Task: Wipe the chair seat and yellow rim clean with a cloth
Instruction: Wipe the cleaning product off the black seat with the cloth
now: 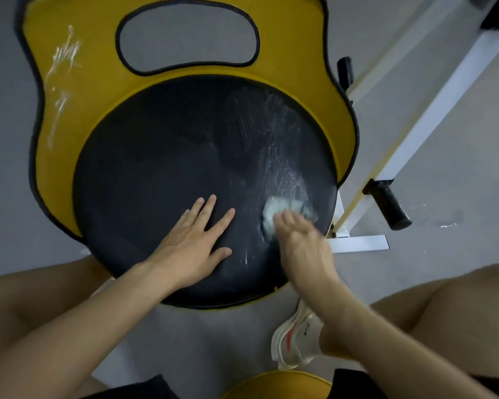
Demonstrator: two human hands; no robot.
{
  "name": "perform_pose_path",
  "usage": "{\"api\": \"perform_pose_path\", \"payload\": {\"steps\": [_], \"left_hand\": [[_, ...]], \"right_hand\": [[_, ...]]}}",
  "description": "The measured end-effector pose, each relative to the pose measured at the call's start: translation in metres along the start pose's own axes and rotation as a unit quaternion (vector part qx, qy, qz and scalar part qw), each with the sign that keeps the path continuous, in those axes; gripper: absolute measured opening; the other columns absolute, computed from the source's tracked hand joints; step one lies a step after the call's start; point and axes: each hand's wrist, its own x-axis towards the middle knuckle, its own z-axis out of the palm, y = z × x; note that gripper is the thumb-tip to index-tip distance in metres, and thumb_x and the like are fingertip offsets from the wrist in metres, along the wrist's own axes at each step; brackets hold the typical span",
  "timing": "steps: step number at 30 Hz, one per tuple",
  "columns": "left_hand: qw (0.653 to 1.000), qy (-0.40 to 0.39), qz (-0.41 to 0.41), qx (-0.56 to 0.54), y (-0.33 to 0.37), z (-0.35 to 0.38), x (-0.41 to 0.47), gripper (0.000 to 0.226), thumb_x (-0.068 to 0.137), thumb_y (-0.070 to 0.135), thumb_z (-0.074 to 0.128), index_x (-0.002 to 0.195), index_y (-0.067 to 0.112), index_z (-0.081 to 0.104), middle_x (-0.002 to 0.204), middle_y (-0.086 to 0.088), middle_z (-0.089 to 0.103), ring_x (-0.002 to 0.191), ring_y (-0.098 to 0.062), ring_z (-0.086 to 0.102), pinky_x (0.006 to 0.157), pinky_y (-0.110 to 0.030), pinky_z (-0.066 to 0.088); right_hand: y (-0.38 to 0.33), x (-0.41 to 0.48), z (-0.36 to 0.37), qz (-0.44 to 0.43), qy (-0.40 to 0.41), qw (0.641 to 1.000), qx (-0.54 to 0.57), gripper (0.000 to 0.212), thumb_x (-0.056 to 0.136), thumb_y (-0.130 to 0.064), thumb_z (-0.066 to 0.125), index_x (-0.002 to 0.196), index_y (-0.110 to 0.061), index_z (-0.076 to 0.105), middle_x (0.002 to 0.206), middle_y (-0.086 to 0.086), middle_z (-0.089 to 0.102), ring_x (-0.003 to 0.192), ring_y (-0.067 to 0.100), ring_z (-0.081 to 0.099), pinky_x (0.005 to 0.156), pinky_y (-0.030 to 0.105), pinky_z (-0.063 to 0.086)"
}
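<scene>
Pale cloth [274, 210] under right hand [298, 240] smears round black seat [156, 168].

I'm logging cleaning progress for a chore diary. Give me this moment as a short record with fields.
seat: round black chair seat, white streaks across its right part
rim: yellow rim, white smears on its left side, not yet wiped
cloth: white cloth, blurred, on the seat's right side
right hand: right hand pressing on the cloth
left hand: left hand flat on the seat, fingers spread
nearby: white shoe on grey floor
</scene>
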Motion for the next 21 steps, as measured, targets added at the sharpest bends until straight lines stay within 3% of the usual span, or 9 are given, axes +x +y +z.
{"api": "perform_pose_path", "payload": {"steps": [3, 5, 8, 11, 13, 15, 17, 21], "left_hand": [[1.000, -0.004, -0.003, 0.004, 0.001, 0.000, 0.003, 0.076, 0.103, 0.057, 0.034, 0.156, 0.040, -0.017, 0.162, -0.004, -0.033, 0.150, -0.022, -0.028, 0.124, -0.038, -0.008], [1.000, -0.003, -0.003, 0.004, 0.001, 0.002, 0.003, 0.076, 0.103, 0.056, 0.034, 0.156, 0.040, -0.017, 0.162, -0.004, -0.033, 0.150, -0.022, -0.028, 0.124, -0.038, -0.008], [1.000, 0.002, 0.001, 0.005, -0.001, 0.004, 0.003, 0.075, 0.103, 0.057, 0.033, 0.156, 0.040, -0.017, 0.162, -0.003, -0.033, 0.150, -0.021, -0.028, 0.124, -0.037, -0.009], [1.000, -0.002, 0.006, 0.000, -0.005, 0.006, -0.002, 0.076, 0.103, 0.057, 0.035, 0.156, 0.040, -0.016, 0.162, -0.002, -0.032, 0.149, -0.020, -0.029, 0.123, -0.035, -0.010], [1.000, -0.003, 0.004, -0.003, -0.007, 0.006, -0.005, 0.077, 0.102, 0.058, 0.036, 0.156, 0.040, -0.015, 0.162, -0.002, -0.032, 0.150, -0.019, -0.028, 0.123, -0.034, -0.009], [1.000, -0.009, 0.000, -0.004, -0.007, 0.006, -0.006, 0.078, 0.102, 0.057, 0.038, 0.157, 0.040, -0.015, 0.162, -0.001, -0.032, 0.150, -0.018, -0.028, 0.123, -0.034, -0.008], [1.000, -0.016, -0.005, -0.001, -0.006, 0.004, -0.005, 0.079, 0.102, 0.056, 0.039, 0.157, 0.039, -0.015, 0.162, -0.002, -0.033, 0.150, -0.019, -0.028, 0.123, -0.035, -0.008], [0.999, -0.033, -0.009, -0.002, -0.003, -0.002, -0.003, 0.081, 0.102, 0.050, 0.044, 0.158, 0.037, -0.014, 0.163, -0.004, -0.030, 0.151, -0.022, -0.024, 0.124, -0.038, -0.005]], "right_hand": [[-0.035, -0.058, 0.011, -0.054, -0.034, 0.997, 0.048, 0.047, 0.089, -0.008, 0.040, 0.134, -0.011, 0.054, 0.139, 0.007, 0.054, 0.131, 0.027, 0.049, 0.109, 0.039, 0.042], [-0.036, -0.067, 0.010, -0.088, -0.038, 0.994, 0.042, 0.051, 0.088, -0.012, 0.037, 0.136, -0.012, 0.055, 0.141, 0.007, 0.055, 0.133, 0.026, 0.049, 0.110, 0.039, 0.042], [-0.018, -0.023, 0.005, -0.119, -0.040, 0.992, 0.013, 0.039, 0.088, -0.011, 0.049, 0.125, -0.017, 0.059, 0.129, 0.001, 0.060, 0.120, 0.022, 0.057, 0.099, 0.031, 0.047], [-0.011, 0.030, -0.002, -0.034, -0.011, 0.999, -0.029, 0.020, 0.087, -0.008, 0.058, 0.101, -0.021, 0.054, 0.101, -0.006, 0.055, 0.091, 0.018, 0.060, 0.068, 0.025, 0.043], [-0.024, 0.028, -0.005, 0.010, 0.023, 0.999, -0.028, 0.022, 0.081, -0.007, 0.065, 0.097, -0.019, 0.056, 0.096, -0.004, 0.058, 0.085, 0.018, 0.061, 0.063, 0.026, 0.046], [-0.038, -0.003, 0.004, -0.022, 0.022, 0.999, -0.007, 0.030, 0.082, -0.005, 0.062, 0.111, -0.014, 0.059, 0.112, 0.002, 0.061, 0.101, 0.021, 0.060, 0.082, 0.031, 0.051], [-0.048, -0.040, 0.011, -0.081, -0.002, 0.997, 0.018, 0.042, 0.087, -0.006, 0.059, 0.129, -0.009, 0.057, 0.133, 0.010, 0.058, 0.125, 0.027, 0.054, 0.103, 0.038, 0.046], [-0.039, -0.056, 0.013, -0.131, -0.027, 0.991, 0.007, 0.045, 0.091, -0.007, 0.056, 0.136, -0.005, 0.055, 0.141, 0.015, 0.054, 0.134, 0.032, 0.049, 0.111, 0.042, 0.041]]}}
